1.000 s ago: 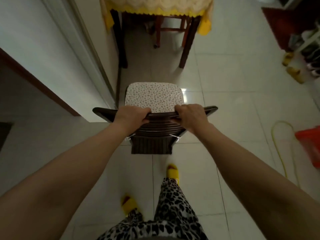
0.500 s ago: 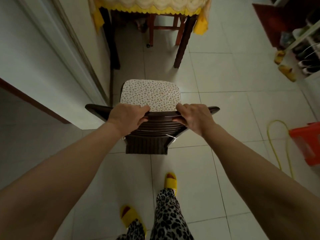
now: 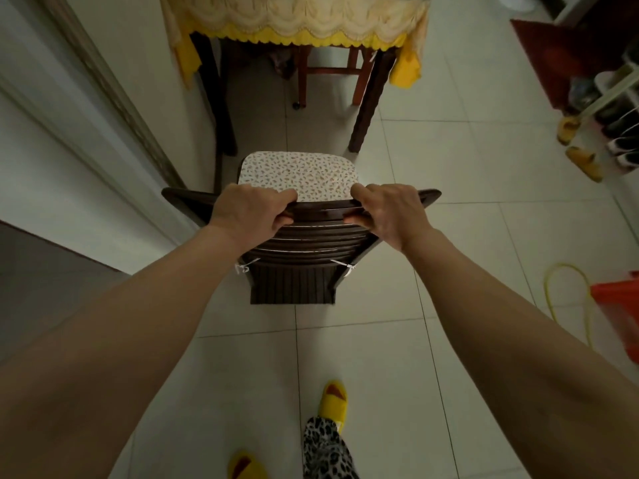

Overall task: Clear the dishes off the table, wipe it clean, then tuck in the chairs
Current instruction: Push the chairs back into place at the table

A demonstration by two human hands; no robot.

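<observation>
A dark wooden chair (image 3: 304, 257) with a flowered seat cushion (image 3: 297, 176) stands on the tiled floor in front of me, its seat facing the table. My left hand (image 3: 249, 210) grips the top rail of the backrest left of centre, and my right hand (image 3: 390, 212) grips it right of centre. The table (image 3: 294, 19) with a cream and yellow scalloped cloth is straight ahead at the top of the view. The front edge of the cushion lies close to the table's two near dark legs.
A red-brown chair (image 3: 328, 69) sits under the table on the far side. A white wall and door frame (image 3: 103, 108) run close along the left. On the right are yellow slippers (image 3: 584, 160), a shoe rack (image 3: 619, 108), a yellow hose (image 3: 567, 295) and a red bin (image 3: 619, 312).
The chair and I have moved forward toward the table; the table and its legs are nearer. Both hands keep the same grip on the backrest rail.
</observation>
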